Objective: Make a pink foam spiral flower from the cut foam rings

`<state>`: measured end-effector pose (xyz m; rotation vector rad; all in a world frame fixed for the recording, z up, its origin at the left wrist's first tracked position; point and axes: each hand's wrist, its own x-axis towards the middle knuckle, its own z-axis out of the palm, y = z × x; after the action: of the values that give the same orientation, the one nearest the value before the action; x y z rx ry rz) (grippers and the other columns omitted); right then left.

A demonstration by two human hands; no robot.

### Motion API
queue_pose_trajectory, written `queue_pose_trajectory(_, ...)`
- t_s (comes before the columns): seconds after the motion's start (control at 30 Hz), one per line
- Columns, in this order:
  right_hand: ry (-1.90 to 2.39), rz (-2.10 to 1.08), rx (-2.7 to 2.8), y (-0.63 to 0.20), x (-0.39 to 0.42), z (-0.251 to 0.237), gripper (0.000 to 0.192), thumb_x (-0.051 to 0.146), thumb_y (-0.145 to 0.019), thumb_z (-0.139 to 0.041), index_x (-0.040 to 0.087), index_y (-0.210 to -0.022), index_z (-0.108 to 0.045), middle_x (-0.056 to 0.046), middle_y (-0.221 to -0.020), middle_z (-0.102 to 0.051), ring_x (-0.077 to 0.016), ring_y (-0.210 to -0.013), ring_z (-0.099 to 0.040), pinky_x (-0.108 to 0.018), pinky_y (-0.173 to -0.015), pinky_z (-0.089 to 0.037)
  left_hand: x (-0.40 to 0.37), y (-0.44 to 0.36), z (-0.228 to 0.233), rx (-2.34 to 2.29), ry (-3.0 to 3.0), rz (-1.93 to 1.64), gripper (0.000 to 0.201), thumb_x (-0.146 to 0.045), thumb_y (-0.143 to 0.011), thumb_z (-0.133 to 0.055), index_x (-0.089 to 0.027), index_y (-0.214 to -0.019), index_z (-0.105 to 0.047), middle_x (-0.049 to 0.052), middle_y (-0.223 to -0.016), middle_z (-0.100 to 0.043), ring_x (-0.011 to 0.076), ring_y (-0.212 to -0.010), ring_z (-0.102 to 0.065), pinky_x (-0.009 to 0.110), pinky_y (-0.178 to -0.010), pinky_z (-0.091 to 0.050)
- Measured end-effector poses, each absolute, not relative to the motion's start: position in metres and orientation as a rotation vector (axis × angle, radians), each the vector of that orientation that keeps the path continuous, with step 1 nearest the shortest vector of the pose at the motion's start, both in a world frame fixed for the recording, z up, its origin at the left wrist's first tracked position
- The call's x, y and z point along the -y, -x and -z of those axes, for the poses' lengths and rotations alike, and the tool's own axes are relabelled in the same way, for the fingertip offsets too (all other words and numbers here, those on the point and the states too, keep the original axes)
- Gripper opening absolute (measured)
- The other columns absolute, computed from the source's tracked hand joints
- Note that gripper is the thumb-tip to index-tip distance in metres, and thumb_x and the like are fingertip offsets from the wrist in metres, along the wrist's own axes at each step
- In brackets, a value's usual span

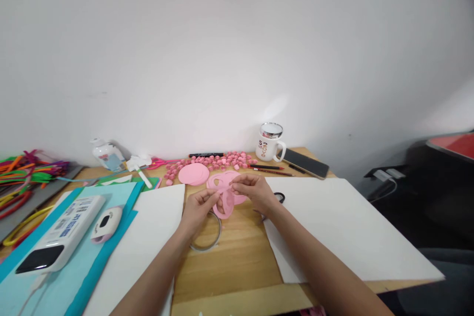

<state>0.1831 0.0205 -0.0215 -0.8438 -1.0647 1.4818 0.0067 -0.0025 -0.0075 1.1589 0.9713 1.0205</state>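
Head view: Over a pale wooden desk [237, 252] set against a white wall, a person's left hand [198, 210] and right hand [254, 191] meet at the middle, both pinching a pink cut-out foam ring [226, 206] between fingertips and thumb. The ring is held just above the desktop, tilted toward the camera, seemingly so its cut edge can be seen and worked. Both grips are closed lightly on the foam, not clenched. A thin grey wire hoop [207, 242] lies flat on the wood beneath the left wrist. Just behind the hands sit a flat pink foam disc [193, 174] and a scatter of small pink foam rolls [218, 160], laid within easy reach. Large white sheets [348, 227] flank the bare working strip on either side. At the back stand a white mug with a silver lid [271, 142] and a dark smartphone [305, 163], pushed away from the handwork. A white power bank [61, 234] rests on turquoise paper [74, 276] at far left.
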Motion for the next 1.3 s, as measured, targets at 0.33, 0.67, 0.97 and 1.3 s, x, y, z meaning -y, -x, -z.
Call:
queue_pose_trajectory(0.33,0.864,-1.447,1.050,-0.1811,-0.0211,0.0216,0.019,0.029,-0.055,-0.075,0.017,-0.068,-0.068,-0.001,-0.065,-0.066,-0.0117,-0.060,-0.058,-0.027,-0.066,-0.048,0.0037,-0.0079,0.0037,-0.955,-1.168,-1.012,0.021,-0.032,-0.069,-0.064,-0.012,-0.063,-0.063,0.001,-0.055,-0.061,0.0102,-0.049,-0.056,0.021,-0.051,-0.045)
queue_pose_trajectory(0.67,0.849,-1.485,1.051,-0.1831,-0.0199,0.0205,0.022,0.028,-0.056,-0.075,0.017,-0.074,-0.069,-0.002,-0.067,-0.067,-0.0119,-0.061,-0.059,-0.027,-0.065,-0.048,0.0030,-0.0064,0.0090,-0.955,-1.179,-1.001,0.022,-0.033,-0.072,-0.061,-0.012,-0.065,-0.063,0.001,-0.057,-0.061,0.0097,-0.050,-0.055,0.020,-0.051,-0.044)
queue_pose_trajectory(0.97,0.861,-1.446,1.031,-0.1818,-0.0230,0.0262,0.020,0.027,-0.052,-0.077,0.017,-0.067,-0.067,0.000,-0.061,-0.065,-0.0111,-0.056,-0.057,-0.026,-0.060,-0.049,0.0028,-0.0072,0.0095,-0.933,-1.118,-0.998,0.024,-0.034,-0.069,-0.064,-0.012,-0.064,-0.061,0.002,-0.057,-0.061,0.0124,-0.049,-0.057,0.024,-0.051,-0.047)
queue_pose_trajectory(1.3,0.849,-1.456,1.099,-0.1813,-0.0194,0.0204,0.025,0.032,-0.060,-0.072,0.020,-0.081,-0.070,-0.004,-0.086,-0.069,-0.0142,-0.072,-0.062,-0.030,-0.074,-0.049,0.0036,-0.0075,0.0054,-0.965,-1.122,-1.027,0.023,-0.034,-0.067,-0.066,-0.012,-0.062,-0.062,-0.001,-0.053,-0.059,0.0095,-0.046,-0.054,0.021,-0.049,-0.044)
